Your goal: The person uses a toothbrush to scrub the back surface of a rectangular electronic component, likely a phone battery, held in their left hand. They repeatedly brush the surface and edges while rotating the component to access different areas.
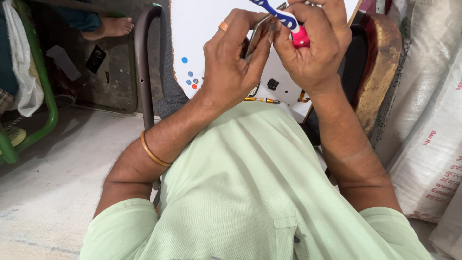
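While right hand [315, 45] grips blue-pink toothbrush [288, 21], long axis slanting up-left | left hand [231, 62] grips thin flat part [260, 31].

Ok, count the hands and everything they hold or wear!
Hands: 2, left hand and right hand
Brush: 1, in right hand
Flat piece: 1, in left hand
Bangle: 1
Ring: 1
Total: 6

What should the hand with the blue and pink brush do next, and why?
Probably a short stroke of the brush across the thin flat part. The right hand grips the brush with its end right at that part, and the left hand pinches the part steady over the white board. The brush's tip is hidden by fingers.
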